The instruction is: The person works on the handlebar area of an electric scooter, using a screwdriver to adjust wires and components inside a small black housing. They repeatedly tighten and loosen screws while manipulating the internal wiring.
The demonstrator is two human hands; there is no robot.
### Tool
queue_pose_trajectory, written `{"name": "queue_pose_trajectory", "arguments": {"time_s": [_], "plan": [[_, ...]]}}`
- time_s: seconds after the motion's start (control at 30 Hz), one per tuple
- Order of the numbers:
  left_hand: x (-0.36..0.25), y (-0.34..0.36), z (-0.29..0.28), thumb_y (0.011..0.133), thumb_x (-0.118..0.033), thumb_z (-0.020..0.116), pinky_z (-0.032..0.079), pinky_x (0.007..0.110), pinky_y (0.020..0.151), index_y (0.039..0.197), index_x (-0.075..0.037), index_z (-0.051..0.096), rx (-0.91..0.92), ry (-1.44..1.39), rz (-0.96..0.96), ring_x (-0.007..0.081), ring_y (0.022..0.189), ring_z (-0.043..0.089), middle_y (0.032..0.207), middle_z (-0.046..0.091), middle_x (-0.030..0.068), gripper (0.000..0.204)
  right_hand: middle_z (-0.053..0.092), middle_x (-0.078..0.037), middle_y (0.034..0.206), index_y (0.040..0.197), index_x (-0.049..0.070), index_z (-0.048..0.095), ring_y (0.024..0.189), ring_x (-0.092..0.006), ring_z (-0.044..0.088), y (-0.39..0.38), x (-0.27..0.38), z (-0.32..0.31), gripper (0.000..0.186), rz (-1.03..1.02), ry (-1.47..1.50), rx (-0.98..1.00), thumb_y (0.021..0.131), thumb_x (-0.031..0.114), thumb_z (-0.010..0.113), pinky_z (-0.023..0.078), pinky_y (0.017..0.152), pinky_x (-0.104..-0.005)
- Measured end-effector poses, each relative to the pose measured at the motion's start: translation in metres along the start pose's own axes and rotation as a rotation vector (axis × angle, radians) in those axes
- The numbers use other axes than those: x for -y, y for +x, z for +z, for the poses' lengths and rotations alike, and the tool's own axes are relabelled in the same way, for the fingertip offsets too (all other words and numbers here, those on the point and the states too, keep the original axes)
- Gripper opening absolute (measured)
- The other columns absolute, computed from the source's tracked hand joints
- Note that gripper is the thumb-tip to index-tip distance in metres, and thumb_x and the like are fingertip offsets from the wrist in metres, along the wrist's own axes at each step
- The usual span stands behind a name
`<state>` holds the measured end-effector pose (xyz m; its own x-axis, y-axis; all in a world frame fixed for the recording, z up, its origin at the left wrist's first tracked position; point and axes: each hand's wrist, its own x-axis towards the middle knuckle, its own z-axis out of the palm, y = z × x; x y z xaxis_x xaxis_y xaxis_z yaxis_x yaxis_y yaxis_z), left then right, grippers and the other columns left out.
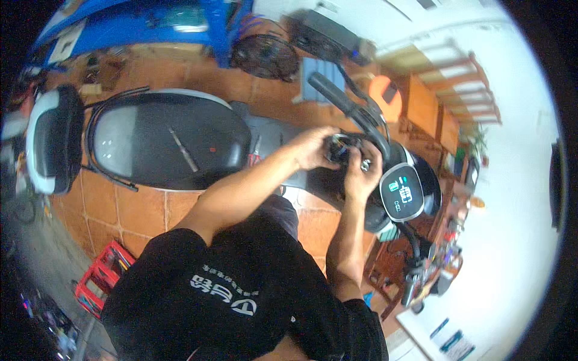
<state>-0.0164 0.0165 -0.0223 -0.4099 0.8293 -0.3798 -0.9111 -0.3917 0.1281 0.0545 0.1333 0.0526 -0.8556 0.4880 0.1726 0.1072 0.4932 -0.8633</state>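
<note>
An electric scooter stands crosswise in front of me, its dark seat (174,135) to the left and its lit round display (402,191) to the right. Beside the handlebar (367,117), my left hand (314,148) is closed round the edge of a small black part (339,148) with what look like thin coloured wires. My right hand (365,171) has its fingers bent onto the same part from the other side. A small shiny bit shows at the right fingers, too blurred to name. Across the seat lies a slim screwdriver (185,153).
Something red (255,157) lies at the front of the seat. A red crate (99,283) stands on the tiled floor at lower left. Beyond the scooter are a black fan (265,56), a blue bench (138,27) and an orange stool (385,98). Cluttered shelves (445,259) line the right.
</note>
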Motion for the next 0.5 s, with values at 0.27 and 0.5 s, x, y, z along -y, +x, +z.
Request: {"name": "queue_pose_trajectory", "arguments": {"time_s": [0.27, 0.5], "plan": [[0.004, -0.026, 0.002, 0.096, -0.034, 0.048, 0.053, 0.047, 0.076, 0.115, -0.013, 0.058, 0.019, 0.128, 0.105, 0.0184, 0.093, 0.063, 0.105, 0.065, 0.0043, 0.030, 0.061, -0.001, 0.089, 0.118, 0.002, 0.063, 0.081, -0.0088, 0.054, -0.008, -0.014, -0.001, 0.035, -0.082, 0.081, 0.093, 0.083, 0.003, 0.067, 0.045, 0.077, -0.0244], [0.008, -0.030, 0.018, 0.095, -0.037, 0.046, 0.052, 0.044, 0.077, 0.119, -0.015, 0.057, 0.027, 0.157, 0.190, 0.0196, 0.100, 0.061, 0.112, 0.063, 0.0041, 0.035, 0.065, -0.005, 0.089, 0.105, 0.004, 0.065, 0.075, -0.0116, 0.059, 0.002, -0.013, -0.010, 0.027, -0.161, 0.143, 0.152, 0.079, 0.004, 0.070, 0.049, 0.071, -0.0273]]}}
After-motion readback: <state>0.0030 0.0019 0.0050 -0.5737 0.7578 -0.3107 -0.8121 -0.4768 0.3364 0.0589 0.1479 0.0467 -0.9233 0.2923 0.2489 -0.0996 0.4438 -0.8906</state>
